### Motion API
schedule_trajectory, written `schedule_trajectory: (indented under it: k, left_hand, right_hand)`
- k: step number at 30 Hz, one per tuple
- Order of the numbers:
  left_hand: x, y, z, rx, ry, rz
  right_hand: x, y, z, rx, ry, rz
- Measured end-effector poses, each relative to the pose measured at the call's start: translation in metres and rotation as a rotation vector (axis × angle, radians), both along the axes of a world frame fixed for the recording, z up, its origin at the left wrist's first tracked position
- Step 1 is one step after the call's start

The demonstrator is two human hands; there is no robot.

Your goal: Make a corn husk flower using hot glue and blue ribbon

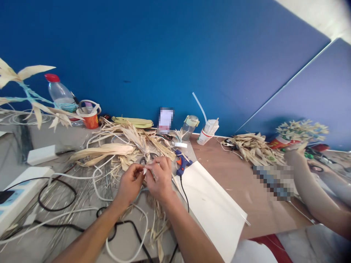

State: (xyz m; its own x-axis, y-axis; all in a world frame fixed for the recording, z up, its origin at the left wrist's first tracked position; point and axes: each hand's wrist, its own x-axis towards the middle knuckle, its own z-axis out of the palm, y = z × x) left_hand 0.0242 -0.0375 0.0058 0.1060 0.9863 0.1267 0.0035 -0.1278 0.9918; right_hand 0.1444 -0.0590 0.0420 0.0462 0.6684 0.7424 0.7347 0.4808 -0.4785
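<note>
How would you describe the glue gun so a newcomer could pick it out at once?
Start at the big white sheet to the right of the right hand; at its far end, beside the corn husks, lies the glue gun. It is blue with an orange part and a black cord, unlike the tan husks and the white lid just behind it.

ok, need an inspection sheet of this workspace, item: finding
Surface: grey table on the left, brown table on the right.
Job's things: small pale piece at the fingertips; dried husks spread about; blue glue gun beside the white board.
Clutter: red-capped bottle, red cup, white cup, along the back.
Hands: left hand and right hand together, pinching the pale piece.
Cables: white cable and black cable looped loosely left of the hands.
Surroundings: blue wall behind; another person's arm at right.
</note>
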Motion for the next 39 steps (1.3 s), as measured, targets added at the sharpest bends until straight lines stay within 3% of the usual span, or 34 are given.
schedule_trajectory:
  k: [9, 25, 30, 39]
  left_hand:
    - [0.0004, -0.0014, 0.0028, 0.03, -0.056, 0.057]
    - [-0.0028, -0.0005, 0.005, 0.139, 0.012, 0.173]
    - [-0.0034, -0.0018, 0.0033, 0.135, 0.045, 0.124]
    - [-0.0008, -0.0006, 0.0055, 0.043, -0.138, 0.108]
  right_hand:
    - [-0.0013, -0.0041, -0.0006, 0.029, -0.047, 0.074]
    - [0.0004, -0.0081, 0.0031, 0.11, -0.08, 0.019]
    - [-0.0002, -0.0049, -0.0002, 0.089, -0.103, 0.01]
    - [-0.008, -0.0071, -0.004, 0.123, -0.029, 0.024]
